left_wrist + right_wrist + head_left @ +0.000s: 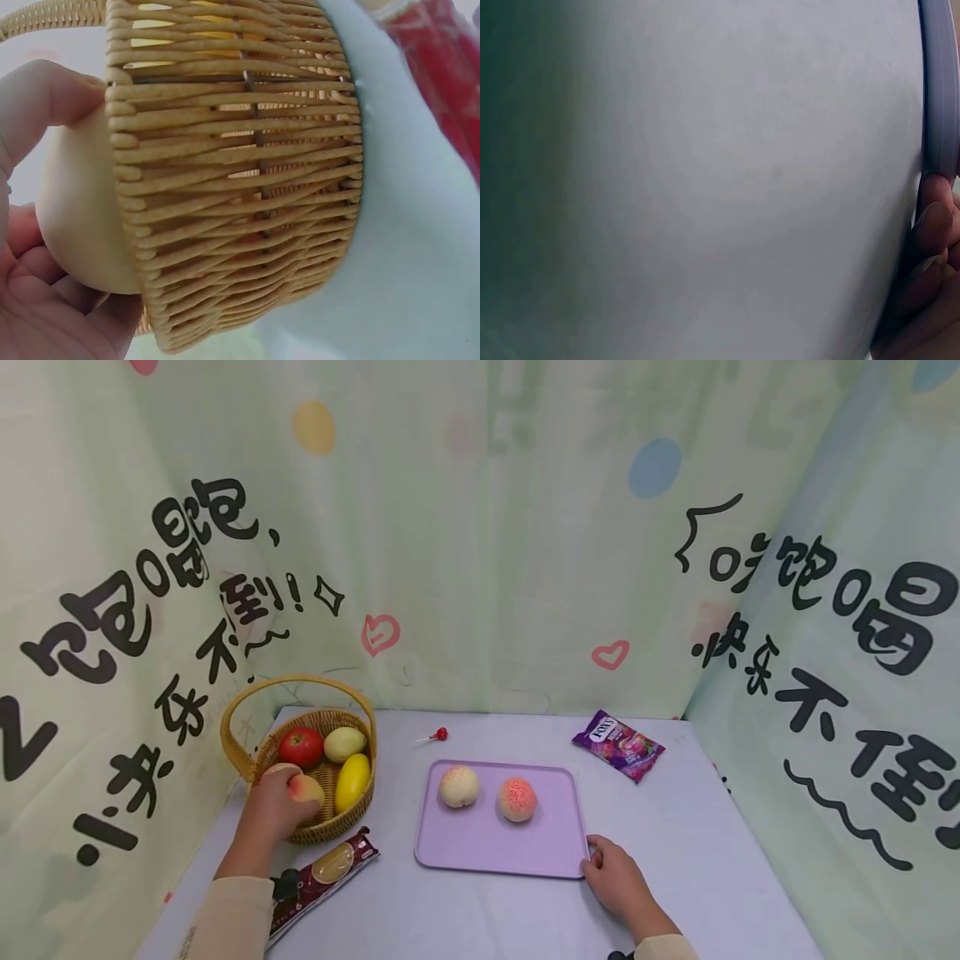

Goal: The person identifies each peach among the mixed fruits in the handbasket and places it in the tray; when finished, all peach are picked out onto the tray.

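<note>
At the near left rim of the wicker basket (330, 832), my left hand (270, 810) grips a peach (306, 789). In the left wrist view this peach (86, 202) is pale and round, with the thumb on one side and curled fingers on the other; the basket wall (240, 172) hides part of it. A red tomato (302, 747), a pale green-yellow fruit (345, 744) and a bright yellow fruit (352, 782) lie inside. My right hand (617, 878) holds the near right corner of the lilac tray (495, 852), which carries a cream peach (459, 786) and a pink peach (517, 799).
A long dark red snack packet (322, 877) lies in front of the basket, partly under the left forearm. Behind the tray are a red lollipop (439, 734) and a purple candy bag (618, 745). Printed curtains (510, 568) enclose the white table (675, 827).
</note>
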Action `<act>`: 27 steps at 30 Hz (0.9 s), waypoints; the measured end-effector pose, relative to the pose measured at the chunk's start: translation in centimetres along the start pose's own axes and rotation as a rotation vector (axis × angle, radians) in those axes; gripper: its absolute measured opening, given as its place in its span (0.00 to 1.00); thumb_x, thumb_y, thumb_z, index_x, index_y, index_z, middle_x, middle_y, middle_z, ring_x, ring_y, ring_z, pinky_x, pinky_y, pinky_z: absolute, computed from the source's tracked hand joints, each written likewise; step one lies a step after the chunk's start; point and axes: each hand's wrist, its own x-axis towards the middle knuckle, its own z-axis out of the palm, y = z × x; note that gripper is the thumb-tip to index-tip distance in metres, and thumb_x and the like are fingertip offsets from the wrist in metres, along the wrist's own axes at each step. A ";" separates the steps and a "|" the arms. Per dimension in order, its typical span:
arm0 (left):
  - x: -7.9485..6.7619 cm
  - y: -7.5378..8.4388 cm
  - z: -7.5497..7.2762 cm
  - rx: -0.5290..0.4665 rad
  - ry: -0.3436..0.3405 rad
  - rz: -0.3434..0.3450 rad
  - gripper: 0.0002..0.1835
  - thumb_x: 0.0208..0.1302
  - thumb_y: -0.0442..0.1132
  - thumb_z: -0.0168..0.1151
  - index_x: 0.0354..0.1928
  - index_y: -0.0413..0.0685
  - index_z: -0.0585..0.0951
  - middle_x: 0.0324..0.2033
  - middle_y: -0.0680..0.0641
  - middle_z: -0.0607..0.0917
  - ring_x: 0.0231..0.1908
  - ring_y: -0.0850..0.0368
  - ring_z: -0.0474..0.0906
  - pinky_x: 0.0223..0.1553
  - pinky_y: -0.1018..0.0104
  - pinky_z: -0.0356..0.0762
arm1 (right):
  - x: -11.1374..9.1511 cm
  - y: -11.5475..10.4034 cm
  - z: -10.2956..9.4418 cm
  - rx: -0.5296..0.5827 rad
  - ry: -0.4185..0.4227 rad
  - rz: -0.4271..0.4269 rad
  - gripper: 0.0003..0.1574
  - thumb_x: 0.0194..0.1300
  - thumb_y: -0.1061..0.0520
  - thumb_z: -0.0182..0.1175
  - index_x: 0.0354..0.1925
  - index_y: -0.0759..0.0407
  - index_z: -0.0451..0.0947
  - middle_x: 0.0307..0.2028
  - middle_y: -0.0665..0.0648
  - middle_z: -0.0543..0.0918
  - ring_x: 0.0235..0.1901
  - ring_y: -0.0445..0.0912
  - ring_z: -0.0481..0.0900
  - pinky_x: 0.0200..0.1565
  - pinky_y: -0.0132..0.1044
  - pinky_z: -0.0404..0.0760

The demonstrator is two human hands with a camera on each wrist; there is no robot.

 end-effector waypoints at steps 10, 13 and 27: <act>-0.7 0.7 -1.0 -0.018 0.057 0.014 0.43 0.56 0.45 0.73 0.69 0.31 0.68 0.61 0.27 0.75 0.53 0.32 0.73 0.57 0.36 0.77 | 0.0 0.0 -0.2 -0.005 0.002 -0.006 0.32 0.67 0.59 0.62 0.66 0.72 0.72 0.30 0.53 0.74 0.30 0.46 0.70 0.34 0.39 0.69; -0.9 1.0 -1.3 -0.024 0.079 0.021 0.43 0.56 0.46 0.72 0.70 0.31 0.67 0.63 0.27 0.73 0.54 0.31 0.71 0.58 0.35 0.76 | 0.0 0.0 -0.1 -0.001 0.002 -0.005 0.32 0.67 0.59 0.62 0.66 0.71 0.72 0.29 0.53 0.74 0.30 0.46 0.70 0.34 0.39 0.69; -1.8 2.5 -2.2 -0.036 0.179 0.078 0.42 0.56 0.47 0.73 0.70 0.37 0.70 0.67 0.30 0.72 0.57 0.31 0.70 0.56 0.33 0.77 | 0.0 0.1 0.0 -0.012 0.025 -0.031 0.30 0.66 0.60 0.63 0.64 0.71 0.73 0.29 0.52 0.74 0.29 0.45 0.70 0.34 0.38 0.68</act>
